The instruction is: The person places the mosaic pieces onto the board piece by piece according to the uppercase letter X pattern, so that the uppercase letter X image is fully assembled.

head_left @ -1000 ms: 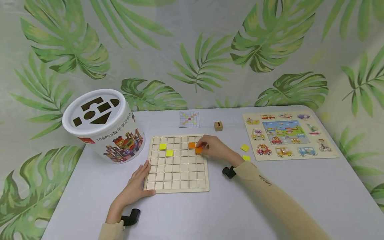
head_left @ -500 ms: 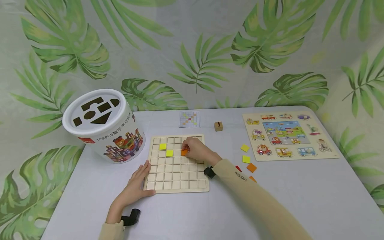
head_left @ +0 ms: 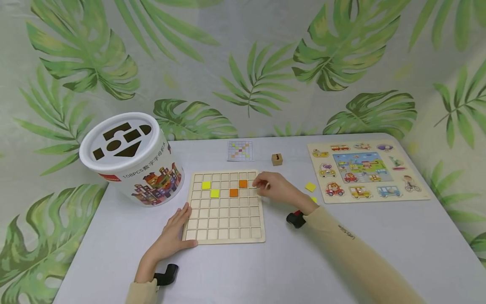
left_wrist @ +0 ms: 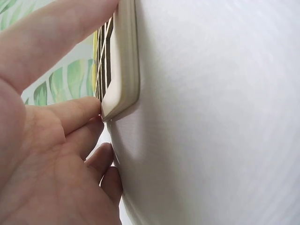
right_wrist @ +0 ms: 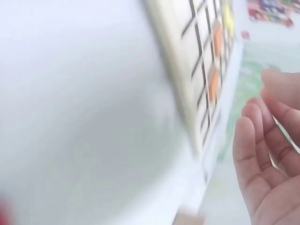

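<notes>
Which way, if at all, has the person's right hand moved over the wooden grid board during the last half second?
Yes. The right hand has moved rightward, from the wooden grid board's middle columns to its right edge, leaving an orange square tile in a cell.

Pale grey table (head_left: 379, 253) against a leaf-printed backdrop (head_left: 243, 63).

Backed by a whitish cloth printed with large green palm and monstera leaves, hanging behind the far edge and wrapping round past the left and right edges. Smooth and matte on top, with rounded far corners. Lit softly and evenly, with only faint shadows on the surface. Draped loosely at the right, with folds showing near the far right corner. No floor or window in sight.
</notes>
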